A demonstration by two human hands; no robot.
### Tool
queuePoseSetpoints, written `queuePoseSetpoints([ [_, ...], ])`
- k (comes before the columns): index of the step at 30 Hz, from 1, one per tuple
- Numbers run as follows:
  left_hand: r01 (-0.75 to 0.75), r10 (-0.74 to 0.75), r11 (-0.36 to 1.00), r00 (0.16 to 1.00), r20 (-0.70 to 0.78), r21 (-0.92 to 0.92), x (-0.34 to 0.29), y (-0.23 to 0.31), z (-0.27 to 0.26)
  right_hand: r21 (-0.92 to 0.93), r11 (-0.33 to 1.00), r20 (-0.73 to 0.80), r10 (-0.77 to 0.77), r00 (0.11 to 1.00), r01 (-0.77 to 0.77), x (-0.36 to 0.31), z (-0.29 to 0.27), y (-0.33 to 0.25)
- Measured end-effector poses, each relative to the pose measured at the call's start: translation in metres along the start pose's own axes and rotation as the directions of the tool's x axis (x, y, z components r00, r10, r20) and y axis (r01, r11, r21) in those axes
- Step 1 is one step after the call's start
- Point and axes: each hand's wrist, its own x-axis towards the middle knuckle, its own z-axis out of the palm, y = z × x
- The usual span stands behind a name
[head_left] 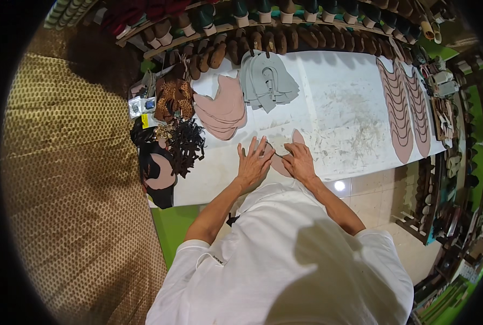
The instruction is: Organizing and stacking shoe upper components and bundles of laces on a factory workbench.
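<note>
A pink cut leather piece (297, 137) lies flat on the white worktable (339, 108) near its front edge. My right hand (300, 161) presses on this piece and covers most of it. My left hand (254, 163) lies flat on the table just left of it, fingers spread, holding nothing. A thin dark tool or strip seems to run between the two hands; I cannot tell which hand holds it.
A pile of pink pieces (222, 108) and a pile of grey pieces (267, 80) lie at the back left. Dark scraps (184, 143) and leopard-print pieces (172, 98) sit at the left end. Two overlapping rows of pink pieces (399, 108) lie at the right. Shoe lasts (285, 38) line the back shelf.
</note>
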Motion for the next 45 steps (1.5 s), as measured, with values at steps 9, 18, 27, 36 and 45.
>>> queuePoseSetpoints([
  [9,0.062,-0.062,0.996,0.998,0.000,-0.060,-0.004,0.004,0.003,0.121,0.991,0.029,0.061,0.998,-0.064,-0.002,0.008,0.001],
  [18,0.053,-0.051,0.997,0.998,0.042,-0.053,-0.002,0.005,-0.005,0.113,0.975,0.024,0.189,0.982,-0.190,-0.005,0.008,-0.006],
  [27,0.074,-0.071,0.982,0.997,0.027,-0.172,0.003,0.005,-0.005,0.059,0.988,0.035,0.142,0.989,-0.144,-0.004,0.010,-0.004],
  [36,-0.015,0.022,0.976,0.999,0.029,-0.219,0.008,0.007,-0.013,0.056,0.988,0.053,0.141,0.989,-0.144,-0.002,0.002,-0.004],
  [45,-0.016,0.022,0.985,0.999,0.031,-0.172,0.007,0.009,-0.013,0.019,0.990,0.069,0.138,0.988,-0.139,0.004,-0.003,0.000],
])
